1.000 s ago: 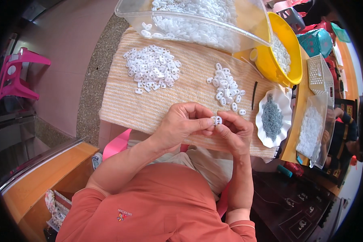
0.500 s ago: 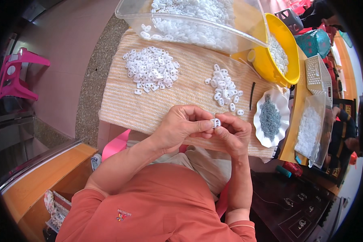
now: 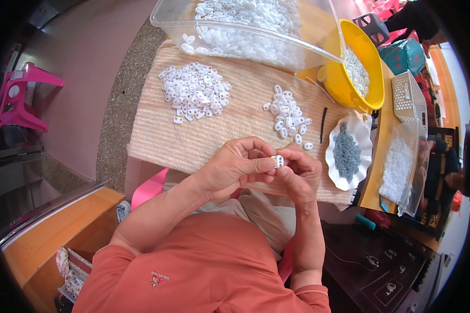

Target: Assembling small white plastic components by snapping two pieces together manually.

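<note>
Between my two hands is a small white plastic piece with two holes [image 3: 279, 161], looking like a cord lock. My left hand [image 3: 240, 163] pinches its left side between thumb and fingers. From the other side, the thumb and fingers of my right hand [image 3: 301, 172] close on it; the curled fingertips are partly hidden. Just beyond my hands lies a small heap of oval two-holed white pieces [image 3: 287, 112]. Farther left is a larger heap of squarer white pieces [image 3: 196, 91]. A white scalloped dish [image 3: 369, 141] with small grey metal springs [image 3: 346, 156] stands right of my right hand.
A striped cloth [image 3: 156, 125] covers the table. At its far side stands a clear bin [image 3: 245, 26] of white pieces, beside a yellow basin [image 3: 378, 78]. A thin black stick [image 3: 324, 124] lies near the dish. Another clear tray [image 3: 413, 167] stands farther right. A pink stool [image 3: 26, 99] is at left.
The white piece has turned slightly between my fingers, with both holes now facing up more plainly. Both hands keep their pinch in nearly the same place; the view has shifted a little.
</note>
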Action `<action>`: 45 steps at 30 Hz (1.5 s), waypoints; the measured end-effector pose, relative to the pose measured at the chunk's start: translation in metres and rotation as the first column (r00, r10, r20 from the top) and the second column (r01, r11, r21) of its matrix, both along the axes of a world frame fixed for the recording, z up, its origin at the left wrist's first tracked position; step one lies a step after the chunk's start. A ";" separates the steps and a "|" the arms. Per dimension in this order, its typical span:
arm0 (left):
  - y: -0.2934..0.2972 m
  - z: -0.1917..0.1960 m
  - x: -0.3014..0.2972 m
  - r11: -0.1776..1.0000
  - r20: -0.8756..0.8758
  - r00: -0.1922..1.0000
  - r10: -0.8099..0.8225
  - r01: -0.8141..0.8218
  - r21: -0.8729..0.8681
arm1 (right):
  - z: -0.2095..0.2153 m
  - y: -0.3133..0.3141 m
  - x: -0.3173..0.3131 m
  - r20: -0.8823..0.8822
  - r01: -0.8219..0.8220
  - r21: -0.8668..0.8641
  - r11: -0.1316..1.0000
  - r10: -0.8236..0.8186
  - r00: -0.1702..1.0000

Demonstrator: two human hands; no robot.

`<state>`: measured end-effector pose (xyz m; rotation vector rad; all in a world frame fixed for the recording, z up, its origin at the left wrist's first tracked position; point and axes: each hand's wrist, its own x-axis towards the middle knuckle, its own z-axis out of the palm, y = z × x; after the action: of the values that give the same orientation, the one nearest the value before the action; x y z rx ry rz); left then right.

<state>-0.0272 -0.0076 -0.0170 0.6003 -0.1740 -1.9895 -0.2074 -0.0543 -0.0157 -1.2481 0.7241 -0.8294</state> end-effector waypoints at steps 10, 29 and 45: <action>0.003 -0.004 -0.002 0.998 -0.024 1.000 -0.018 0.017 -0.059 | 0.008 0.001 0.000 -0.131 -0.022 -0.148 0.989 0.003 0.991; 0.005 0.004 -0.009 0.994 0.068 0.998 0.002 0.005 -0.108 | 0.015 0.000 -0.005 0.056 -0.121 0.075 0.990 0.117 0.992; 0.004 0.000 -0.010 0.998 0.106 0.994 0.016 -0.010 -0.057 | 0.099 -0.108 -0.034 -0.297 0.324 -0.759 0.565 -0.743 0.600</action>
<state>-0.0369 -0.0038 -0.0172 0.6696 -0.2904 -1.9349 -0.2417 -0.1622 0.0834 -2.0001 1.5207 -1.3155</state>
